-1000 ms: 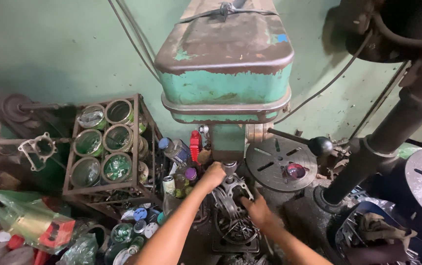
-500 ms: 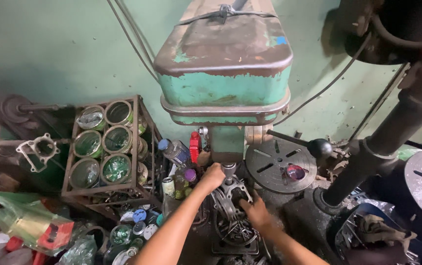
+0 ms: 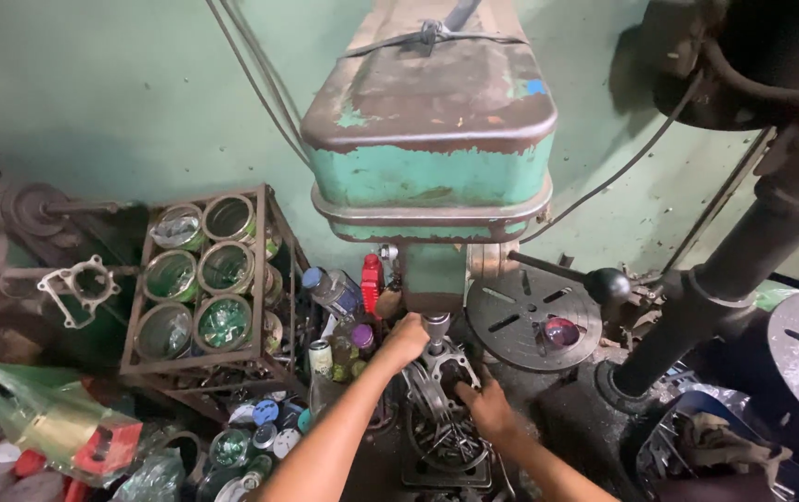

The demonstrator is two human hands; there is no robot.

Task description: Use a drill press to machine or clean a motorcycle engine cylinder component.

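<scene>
A green, rusted drill press (image 3: 432, 139) stands in front of me against the wall. Under its spindle (image 3: 436, 325) lies a grey metal casting (image 3: 438, 390) with round openings, resting on the press table. My left hand (image 3: 406, 339) grips the casting's upper left edge, right beside the spindle. My right hand (image 3: 485, 406) holds the casting's right side, fingers curled over its rim. The lower part of the casting is partly hidden by my forearms.
A rusty wire rack (image 3: 204, 279) of tins stands to the left. Bottles and cans (image 3: 334, 307) crowd the floor by the press. A round slotted table (image 3: 530, 321) and a black-knobbed feed lever (image 3: 604, 284) sit to the right. A thick black column (image 3: 743, 270) rises at far right.
My view has drifted slightly. Both hands stay on the casting, shifting it a little under the spindle; my right hand has slid a bit along its right rim.
</scene>
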